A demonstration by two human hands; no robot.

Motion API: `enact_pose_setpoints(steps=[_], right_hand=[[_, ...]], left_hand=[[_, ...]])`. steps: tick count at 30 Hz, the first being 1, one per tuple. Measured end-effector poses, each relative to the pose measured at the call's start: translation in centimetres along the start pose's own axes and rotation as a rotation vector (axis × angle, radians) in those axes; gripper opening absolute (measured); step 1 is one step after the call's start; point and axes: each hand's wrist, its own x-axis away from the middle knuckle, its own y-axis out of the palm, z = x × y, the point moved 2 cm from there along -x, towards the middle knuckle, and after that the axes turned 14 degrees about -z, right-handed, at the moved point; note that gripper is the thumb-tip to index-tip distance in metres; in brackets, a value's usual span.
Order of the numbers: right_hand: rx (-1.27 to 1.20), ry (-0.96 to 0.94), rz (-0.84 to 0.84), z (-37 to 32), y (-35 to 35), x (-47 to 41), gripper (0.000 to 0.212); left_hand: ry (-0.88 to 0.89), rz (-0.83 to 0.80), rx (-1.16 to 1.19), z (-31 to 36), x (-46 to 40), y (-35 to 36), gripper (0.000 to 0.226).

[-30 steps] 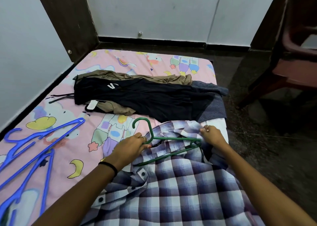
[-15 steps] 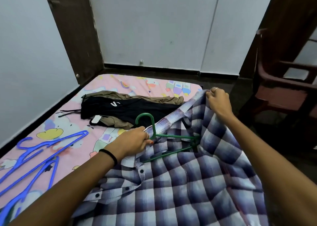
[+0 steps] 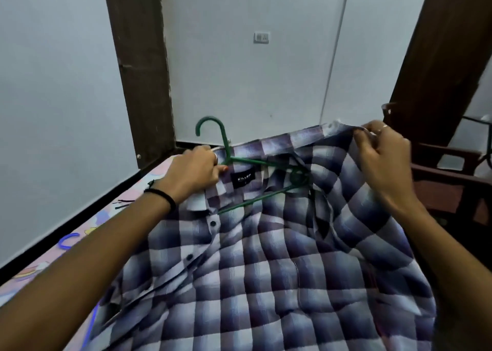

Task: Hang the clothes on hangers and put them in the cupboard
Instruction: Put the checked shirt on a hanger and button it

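Left grip holds green hanger, partly hidden inside checked shirt.

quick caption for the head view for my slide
Left hand holds green hanger at the collar of a checked shirt while right hand lifts its shoulder edge.

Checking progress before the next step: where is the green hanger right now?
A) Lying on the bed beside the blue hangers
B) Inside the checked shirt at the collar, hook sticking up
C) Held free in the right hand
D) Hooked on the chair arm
B: the green hanger sits inside the checked shirt by the collar label, hook up, with the left hand gripping its neck.
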Motion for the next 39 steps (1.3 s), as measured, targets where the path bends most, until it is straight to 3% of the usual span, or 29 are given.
enact_pose_setpoints(steps=[4, 8, 10, 11, 13, 15, 16, 17, 19, 21, 23, 25, 28, 30, 33, 35, 39], right_hand=[[0.024, -0.217, 0.032, -4.8, -1.2, 5.8, 0.018], [0.232, -0.415, -0.549, -7.3, 2.5, 9.7, 0.019], [0.408, -0.568, -0.648, -7.9, 3.4, 9.1, 0.029], [0.42, -0.622, -0.565, -8.6, 3.0, 8.4, 0.031], [0.331, -0.689, -0.227, -10.3, 1.2, 6.5, 0.028], [0.239, -0.631, 0.086, -11.9, -1.4, 4.1, 0.023], [0.204, -0.56, 0.159, -12.3, -2.6, 2.5, 0.023], [0.167, -0.481, 0.147, -12.6, -3.5, 0.7, 0.025], [0.168, -0.375, -0.067, -12.8, -4.3, -2.6, 0.037], [0.195, -0.326, -0.314, -13.0, -3.9, -4.3, 0.046], [0.201, -0.323, -0.416, -13.4, -3.0, -5.0, 0.05], [0.21, -0.332, -0.386, -13.9, -2.3, -5.7, 0.048], [0.224, -0.33, -0.202, -14.7, -2.6, -7.7, 0.024], [0.257, -0.309, -0.075, -15.4, -3.6, -9.2, 0.018], [0.337, -0.295, -0.004, -16.6, -5.1, -11.5, 0.021], [0.361, -0.294, 0.0, -17.1, -6.3, -13.0, 0.022], [0.345, -0.259, 0.025, -17.4, -9.8, -16.2, 0.024]], left_hand=[[0.011, 0.213, 0.097, -0.9, 0.3, -5.9, 0.04], [0.127, 0.446, 0.118, -0.7, 0.9, -11.2, 0.037], [0.184, 0.544, 0.048, -0.3, 1.5, -13.5, 0.037], [0.201, 0.588, -0.005, -0.1, 1.9, -14.4, 0.036], [0.216, 0.654, -0.119, 0.0, 2.6, -15.8, 0.037], [0.229, 0.674, -0.194, 0.1, 3.2, -16.7, 0.038], [0.234, 0.674, -0.21, 0.2, 3.4, -17.0, 0.039], [0.235, 0.672, -0.217, 0.2, 3.6, -17.3, 0.04], [0.227, 0.671, -0.22, 0.4, 4.0, -17.8, 0.041], [0.217, 0.678, -0.209, 0.5, 4.3, -18.3, 0.041], [0.214, 0.701, -0.198, 0.6, 4.5, -19.0, 0.041], [0.203, 0.717, -0.205, 0.6, 4.5, -20.0, 0.042], [0.216, 0.685, -0.15, 0.3, 3.6, -22.4, 0.041], [0.334, 0.649, 0.022, 0.0, 2.8, -24.4, 0.039], [0.498, 0.616, 0.242, -0.5, 2.8, -26.6, 0.062], [0.463, 0.664, 0.3, -1.5, 3.1, -26.1, 0.071], [0.225, 0.791, 0.359, -5.4, 4.2, -21.3, 0.069]])
